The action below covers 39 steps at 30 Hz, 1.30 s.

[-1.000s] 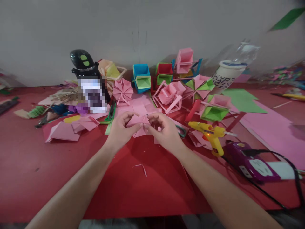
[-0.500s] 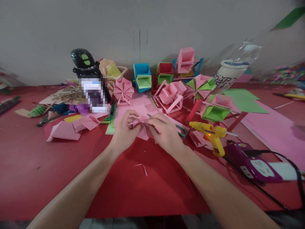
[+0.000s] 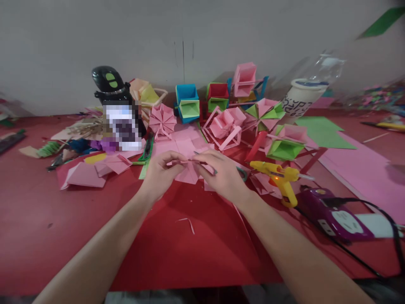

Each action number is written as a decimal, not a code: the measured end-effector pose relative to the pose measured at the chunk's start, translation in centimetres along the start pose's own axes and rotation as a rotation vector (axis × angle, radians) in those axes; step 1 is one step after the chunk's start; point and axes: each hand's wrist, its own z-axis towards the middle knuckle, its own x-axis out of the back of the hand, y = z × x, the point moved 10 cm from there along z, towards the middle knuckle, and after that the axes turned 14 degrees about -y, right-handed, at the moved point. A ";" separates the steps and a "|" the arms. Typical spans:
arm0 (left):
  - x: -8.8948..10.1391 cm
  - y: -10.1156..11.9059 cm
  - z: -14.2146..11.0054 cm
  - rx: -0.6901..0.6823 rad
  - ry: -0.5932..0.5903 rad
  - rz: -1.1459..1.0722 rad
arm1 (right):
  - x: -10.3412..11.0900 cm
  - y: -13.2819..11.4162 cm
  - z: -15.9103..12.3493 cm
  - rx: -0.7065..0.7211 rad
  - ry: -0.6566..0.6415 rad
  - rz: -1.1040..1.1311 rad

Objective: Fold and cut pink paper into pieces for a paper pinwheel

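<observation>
A small folded piece of pink paper [image 3: 189, 173] is stretched between my two hands at the middle of the table. My left hand [image 3: 160, 173] pinches its left side between thumb and fingers. On the other side my right hand [image 3: 223, 171] pinches it the same way. A thin dark pointed tip shows by my right fingers; its kind cannot be made out. Behind the hands lie pink paper sheets [image 3: 186, 145]. To the right of my right hand is a yellow glue gun [image 3: 280, 175] with a lit orange light.
Folded paper models, among them a blue box [image 3: 186, 99] and a pink pinwheel shape [image 3: 162, 120], line the back. A purple power strip [image 3: 335, 215] with a black cable is at right. A white patterned cup [image 3: 302, 101] stands behind. A paper scrap [image 3: 190, 226] lies in front.
My hands have drawn slightly apart and flattened, with the pink paper now held straighter between them. The view has shifted a little.
</observation>
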 end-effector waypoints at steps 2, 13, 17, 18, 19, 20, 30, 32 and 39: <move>0.1 0.0 0.0 0.008 0.001 0.027 | 0.1 0.4 0.1 -0.032 -0.010 0.043; -0.4 -1.8 -0.3 0.185 0.022 -0.386 | 0.3 -1.3 -0.2 0.137 -0.033 -0.070; -0.6 -1.9 -0.3 0.241 -0.006 -0.452 | 0.1 -1.2 -0.1 0.119 -0.068 -0.095; -0.5 -1.8 -0.3 0.239 -0.010 -0.432 | 0.0 -1.1 -0.1 0.114 -0.075 -0.089; -0.4 -1.6 -0.3 0.229 -0.008 -0.391 | -0.2 -1.1 -0.1 0.111 -0.084 -0.079; -0.1 -1.5 -0.3 0.216 -0.002 -0.330 | -0.4 -1.0 -0.1 0.110 -0.093 -0.064; 0.6 0.6 -0.2 0.006 0.001 0.029 | -1.5 4.5 -1.0 -0.408 0.056 0.542; 0.5 0.7 -0.2 0.011 -0.001 0.033 | -2.4 5.2 -1.2 -0.466 0.035 0.648; -0.1 0.8 -0.1 0.004 -0.043 0.055 | -2.5 5.5 -0.9 -0.474 0.029 0.754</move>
